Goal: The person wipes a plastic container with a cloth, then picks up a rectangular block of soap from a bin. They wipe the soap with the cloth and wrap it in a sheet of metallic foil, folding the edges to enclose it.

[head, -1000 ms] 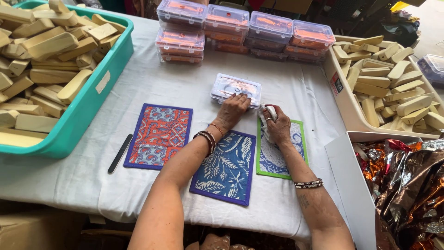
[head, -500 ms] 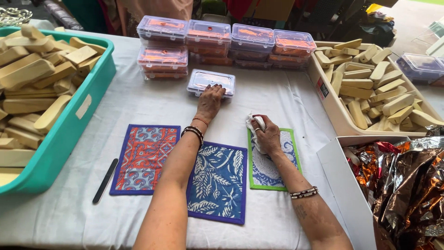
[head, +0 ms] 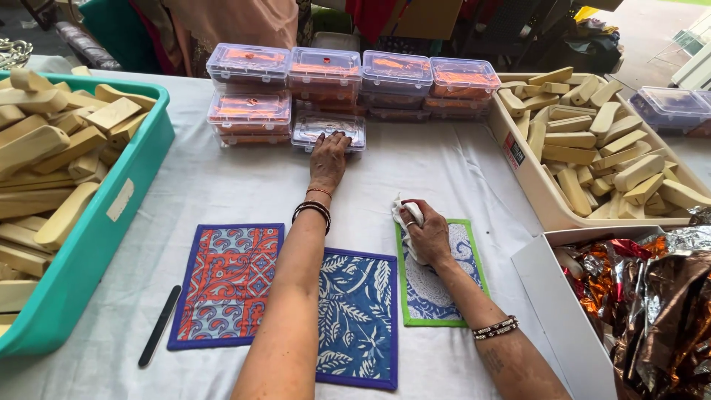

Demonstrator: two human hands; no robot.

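My left hand [head: 327,158] reaches far forward and rests flat on a clear plastic box [head: 328,130] that lies on the white cloth beside the stacked boxes. My right hand [head: 425,231] is closed around a crumpled white cloth [head: 409,215] and sits on a green-edged patterned mat [head: 438,275]. A blue leaf-patterned mat [head: 358,317] lies under my left forearm. Left of it is a red and blue patterned mat [head: 228,284].
Stacks of clear boxes with orange contents [head: 324,73] line the far edge. A teal bin [head: 111,222] on the left and a beige tray [head: 535,185] on the right hold several wooden blocks. A white box of shiny wrappers [head: 637,296] is at right. A black file [head: 159,326] lies near the front left.
My left hand has pushed the clear box farther away, up against the stacks. My right hand with the cloth has stayed on the green-edged mat. The view has shifted forward.
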